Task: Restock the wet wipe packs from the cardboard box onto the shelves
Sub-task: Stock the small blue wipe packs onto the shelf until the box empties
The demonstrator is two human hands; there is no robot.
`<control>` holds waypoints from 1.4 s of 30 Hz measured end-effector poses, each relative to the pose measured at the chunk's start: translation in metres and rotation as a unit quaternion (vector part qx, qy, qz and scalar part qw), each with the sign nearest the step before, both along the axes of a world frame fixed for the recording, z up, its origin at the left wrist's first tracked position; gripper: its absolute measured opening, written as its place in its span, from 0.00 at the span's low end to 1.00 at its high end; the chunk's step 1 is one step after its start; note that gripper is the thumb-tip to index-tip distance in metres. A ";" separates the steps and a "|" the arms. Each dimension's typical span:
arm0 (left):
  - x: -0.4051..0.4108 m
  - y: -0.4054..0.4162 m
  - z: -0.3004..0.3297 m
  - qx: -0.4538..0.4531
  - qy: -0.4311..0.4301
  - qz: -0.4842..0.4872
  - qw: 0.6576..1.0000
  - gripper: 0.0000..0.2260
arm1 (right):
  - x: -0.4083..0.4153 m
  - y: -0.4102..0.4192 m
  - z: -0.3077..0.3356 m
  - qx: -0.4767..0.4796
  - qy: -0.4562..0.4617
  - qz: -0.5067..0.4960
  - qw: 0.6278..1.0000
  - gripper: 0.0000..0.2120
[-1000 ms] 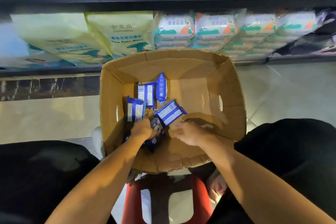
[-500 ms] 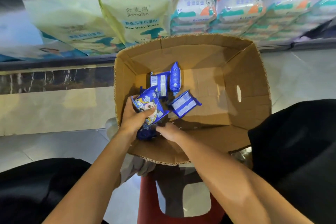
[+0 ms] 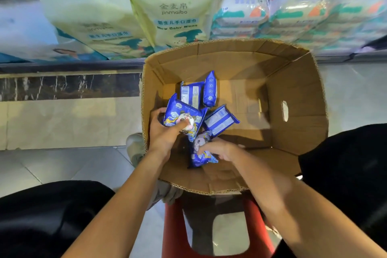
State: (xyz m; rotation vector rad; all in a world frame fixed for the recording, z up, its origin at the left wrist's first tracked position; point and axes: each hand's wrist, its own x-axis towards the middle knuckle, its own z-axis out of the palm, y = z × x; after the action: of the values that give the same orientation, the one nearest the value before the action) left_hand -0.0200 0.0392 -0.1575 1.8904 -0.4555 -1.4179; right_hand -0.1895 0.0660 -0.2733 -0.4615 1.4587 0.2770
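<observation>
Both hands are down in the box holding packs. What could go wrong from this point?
1. The cardboard box seems to rest on a red stool and overhangs it; pulling on its near wall might tip it.
2. The left hand holds a blue pack by thumb and fingers only; it could slip while lifted.
3. The right hand grips another pack beside loose packs, which might get dragged along.

Two bare forearms with no sleeves in view, left hand [image 3: 162, 135] and right hand [image 3: 218, 150] without gloves, rings or watch, loose black cloth trousers [image 3: 48, 216] over both knees, pale grey shoe [image 3: 134, 146] near left
</observation>
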 end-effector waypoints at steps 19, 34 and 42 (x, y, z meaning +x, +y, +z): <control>-0.016 -0.017 0.064 0.009 0.132 -0.013 0.991 0.18 | -0.064 -0.017 0.132 -0.310 -0.053 -0.309 0.897 0.37; -0.064 -0.051 0.174 -0.135 0.032 -0.158 0.978 0.22 | -0.160 -0.045 0.277 -0.403 -0.060 -0.255 0.877 0.12; -0.079 -0.095 0.301 -0.293 -0.051 -0.221 0.929 0.20 | -0.207 -0.075 0.404 -0.580 -0.011 -0.209 0.787 0.11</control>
State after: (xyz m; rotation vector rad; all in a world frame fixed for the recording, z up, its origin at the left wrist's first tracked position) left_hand -0.0992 -0.0555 0.1438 1.4166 -1.2695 -1.2564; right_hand -0.3966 -0.0088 0.1310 -1.0799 1.5328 -1.0637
